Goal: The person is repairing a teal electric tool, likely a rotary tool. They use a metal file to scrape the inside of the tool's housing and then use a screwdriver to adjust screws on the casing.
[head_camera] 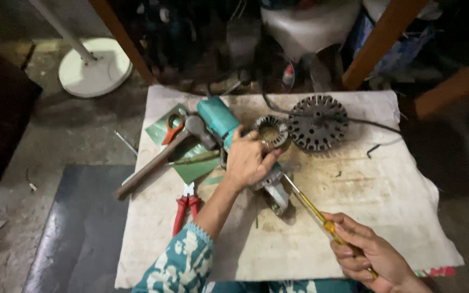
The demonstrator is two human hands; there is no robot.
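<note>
Stained white cloth [354, 217] spread over a floor-level work board.
Left hand [248, 161] clamps the teal angle grinder [221, 120]; right hand [367, 252] grips a yellow-handled screwdriver [313, 208], tip pointing up-left at it.

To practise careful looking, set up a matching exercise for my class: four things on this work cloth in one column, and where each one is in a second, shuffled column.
Things
1. Screwdriver with yellow handle
2. Teal angle grinder
3. Red-handled pliers
4. Large round slotted metal core

Places
A. On the cloth's near left part, beside the patterned sleeve
B. At the far edge of the cloth, right of the smaller ring
C. Held in the right hand, tip at the grinder head
D. Under the left hand, body pointing to the far left

Pairs: 1-C, 2-D, 3-A, 4-B
</note>
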